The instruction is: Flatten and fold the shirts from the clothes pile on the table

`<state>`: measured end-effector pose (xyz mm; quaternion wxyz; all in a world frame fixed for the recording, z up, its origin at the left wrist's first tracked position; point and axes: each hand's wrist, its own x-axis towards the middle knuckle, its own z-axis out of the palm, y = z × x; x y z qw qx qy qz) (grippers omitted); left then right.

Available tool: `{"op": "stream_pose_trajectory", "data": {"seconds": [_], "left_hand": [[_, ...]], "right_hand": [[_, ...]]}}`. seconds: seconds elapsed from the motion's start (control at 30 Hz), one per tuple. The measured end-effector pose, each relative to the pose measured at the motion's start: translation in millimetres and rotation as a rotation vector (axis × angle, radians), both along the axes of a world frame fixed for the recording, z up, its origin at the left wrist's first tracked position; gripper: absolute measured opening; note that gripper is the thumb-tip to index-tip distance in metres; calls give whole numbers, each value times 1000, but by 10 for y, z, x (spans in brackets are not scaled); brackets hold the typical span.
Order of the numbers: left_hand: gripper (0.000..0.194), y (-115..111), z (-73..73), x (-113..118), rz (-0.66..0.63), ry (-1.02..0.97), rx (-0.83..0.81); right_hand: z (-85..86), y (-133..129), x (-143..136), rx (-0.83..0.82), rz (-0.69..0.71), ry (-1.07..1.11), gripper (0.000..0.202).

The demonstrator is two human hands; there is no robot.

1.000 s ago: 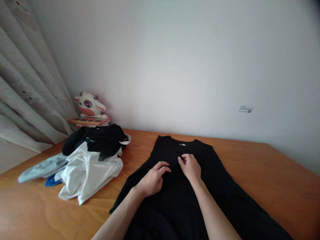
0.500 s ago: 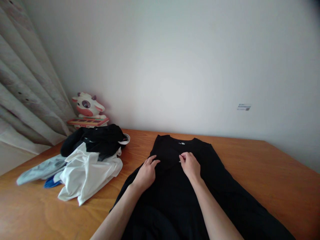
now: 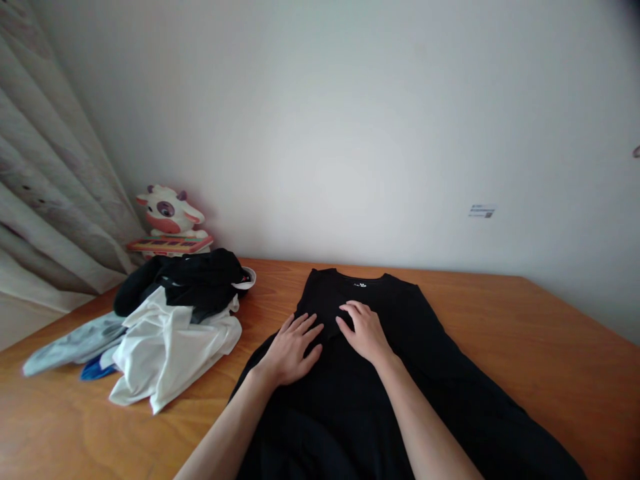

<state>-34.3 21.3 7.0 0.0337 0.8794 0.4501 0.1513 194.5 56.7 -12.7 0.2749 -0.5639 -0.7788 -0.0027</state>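
Observation:
A black long-sleeved shirt [image 3: 345, 393] lies spread on the wooden table, its neckline toward the wall and a small white print inside the collar. My left hand [image 3: 295, 350] rests on the shirt's left side with fingers spread flat. On the upper middle of the chest is my right hand [image 3: 365, 331], its thumb and fingers apart and nothing visible between them. Both forearms cross the lower part of the shirt, and its bottom edge is out of view.
At the left of the table [image 3: 500, 320] sits a heap of clothes: a white garment [image 3: 170, 353], black garments [image 3: 200, 277], a pale grey piece [image 3: 75, 343] and a blue one [image 3: 97, 368]. Behind it stands a cow toy with a keyboard [image 3: 170, 220]. A curtain [image 3: 55, 167] hangs at far left.
My right hand has opened from a pinch on the shirt and moved slightly left. My left hand has flattened, its fingers more spread. The view has shifted a little.

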Motion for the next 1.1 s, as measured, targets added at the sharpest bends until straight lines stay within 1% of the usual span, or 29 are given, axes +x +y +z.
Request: {"op": "stream_pose_trajectory", "data": {"seconds": [0.07,0.13,0.23,0.37,0.43,0.57,0.67,0.7,0.77,0.87,0.9,0.97,1.03,1.1], "left_hand": [[45,-11,36,20,-92,-44,-13],[45,-17,60,43,-138,-88,-8],[49,-28,85,68,-162,-123,11],[48,-53,137,86,-206,-159,32],[47,-66,163,93,-204,-161,32],[43,-79,174,101,-179,-134,42],[42,-66,141,102,-169,-185,21],[43,-55,123,102,-149,-227,7],[42,-21,75,101,-65,-337,-15],[35,43,-8,102,62,-455,-8],[33,62,-32,105,75,-463,4],[32,91,-71,113,66,-435,38],[35,107,-100,122,66,-379,81],[41,111,-130,121,98,-303,110]], "right_hand": [[-4,0,-16,-54,-21,-14,33],[-7,8,-18,-96,-66,-23,34],[-8,20,4,-109,-171,-19,34],[4,21,64,-114,-374,-8,30],[21,16,90,-135,-411,9,28],[70,13,107,-152,-387,36,20],[91,19,111,-162,-385,29,18],[91,22,114,-160,-387,23,18],[90,24,118,-141,-391,4,18],[107,9,95,-65,-381,-25,16],[121,-2,73,-31,-356,-28,18],[150,-34,1,27,-257,-18,22],[162,-72,-100,51,-112,-4,27],[141,-109,-206,34,22,-16,32]]}}
